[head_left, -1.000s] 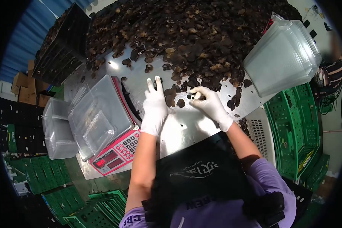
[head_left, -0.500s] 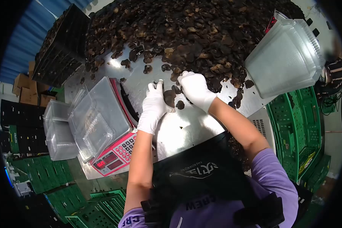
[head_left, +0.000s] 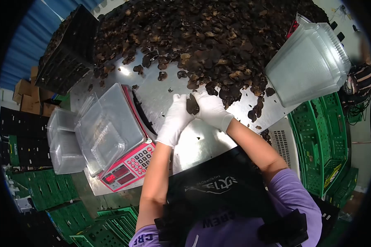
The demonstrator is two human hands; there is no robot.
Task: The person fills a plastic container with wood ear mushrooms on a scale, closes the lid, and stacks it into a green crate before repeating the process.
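Between my two white-gloved hands is a dark wood ear mushroom (head_left: 192,104), gathered over the metal table (head_left: 204,136). My left hand (head_left: 176,118) is closed on its left side, fingers curled. My right hand (head_left: 212,109) grips it from the right, its fingertips partly hidden. Just beyond my hands, a large heap of brown-black wood ear mushrooms (head_left: 218,45) covers the back of the table. A few loose pieces lie along the heap's near edge.
To the left stands a red-framed scale (head_left: 132,158) with clear plastic containers (head_left: 105,142) on its pan. More containers are stacked beside it. At the right edge is a tall stack of clear tubs (head_left: 305,64). Green crates (head_left: 323,144) stand right; a black crate (head_left: 70,49) leans at back left.
My hands have come together, the left moving right and the right drawing back from the heap. The loose mushrooms between them are now gathered up, with one dark piece showing.
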